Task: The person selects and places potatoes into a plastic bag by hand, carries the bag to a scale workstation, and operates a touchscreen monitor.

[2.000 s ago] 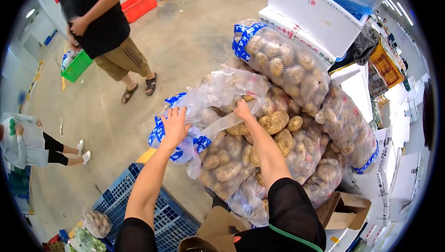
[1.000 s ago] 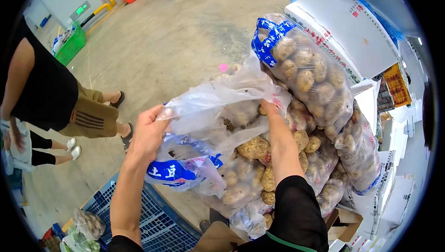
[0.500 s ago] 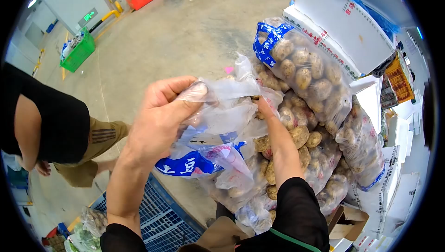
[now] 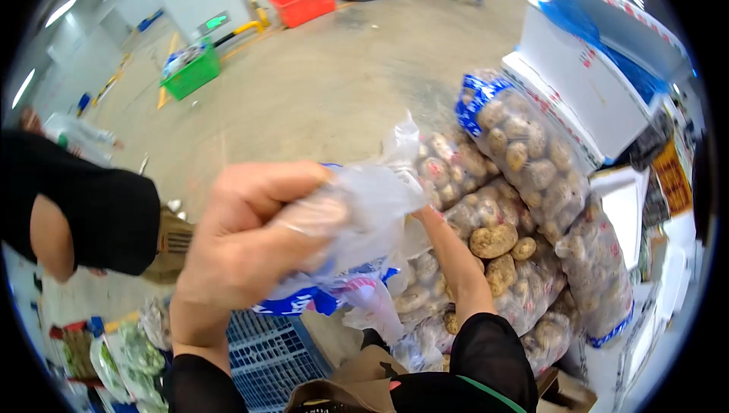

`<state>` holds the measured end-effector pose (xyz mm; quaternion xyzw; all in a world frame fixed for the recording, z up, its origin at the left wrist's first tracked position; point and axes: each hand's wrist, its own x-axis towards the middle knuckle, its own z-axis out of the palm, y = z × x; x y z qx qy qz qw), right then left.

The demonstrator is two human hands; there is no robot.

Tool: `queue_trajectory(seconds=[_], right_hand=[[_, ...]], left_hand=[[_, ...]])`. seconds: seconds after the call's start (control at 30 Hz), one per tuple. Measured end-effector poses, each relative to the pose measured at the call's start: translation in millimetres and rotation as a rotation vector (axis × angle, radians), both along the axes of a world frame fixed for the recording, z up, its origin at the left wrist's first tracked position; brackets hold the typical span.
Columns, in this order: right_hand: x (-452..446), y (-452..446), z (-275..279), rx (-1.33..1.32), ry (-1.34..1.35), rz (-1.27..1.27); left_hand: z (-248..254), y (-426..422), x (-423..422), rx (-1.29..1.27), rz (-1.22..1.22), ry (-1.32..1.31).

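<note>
My left hand, a little blurred, pinches the edge of a clear plastic bag with blue and pink printing, holding it up in front of me. My right hand reaches to the bag's right side; the plastic covers its fingers, so what they do is hidden. Just right of that forearm, loose potatoes lie on a pile of filled potato bags. A large full bag of potatoes with a blue printed end leans at the pile's upper right.
White foam boxes stand behind the pile on the right. A blue slatted pallet lies at lower left. Beside me on the left is a person in black. A green crate and a red tub sit farther back.
The view has tilted up and turned left. My left hand has come nearer the camera with the bag's edge still pinched. My right hand stays at the bag, its fingers now hidden.
</note>
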<state>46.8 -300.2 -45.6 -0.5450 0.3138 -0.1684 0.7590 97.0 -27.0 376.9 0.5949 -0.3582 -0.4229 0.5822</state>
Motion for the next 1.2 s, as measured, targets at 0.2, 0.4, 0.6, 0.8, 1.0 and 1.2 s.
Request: queue_trajectory(seconds=[0.2, 0.4, 0.6, 0.8, 1.0, 1.2], right_hand=[[-21.5, 142.1, 74.4, 0.127, -0.202, 0.265], [-53.8, 267.8, 104.4, 0.234, -0.211, 0.590], [-74.7, 416.6, 111.8, 0.308, -0.139, 0.935], [-92.6, 539.9, 111.7, 0.392, -0.049, 1.319], [-107.9, 649.8, 106.2, 0.422, 0.094, 1.863], [-146.3, 735.2, 98.9, 0.468, 0.200, 2.183]], left_hand=[[-0.5, 80.9, -43.5, -0.258, -0.255, -0.394], [-26.9, 174.4, -101.4, -0.314, 0.039, -0.240], [-43.4, 306.2, -169.1, -0.322, 0.471, -0.182], [-20.4, 409.9, -230.0, -0.301, 0.925, -0.146], [-17.0, 482.3, -296.5, -0.291, 1.431, -0.245], [-14.4, 535.5, -380.9, -0.300, 1.891, -0.370]])
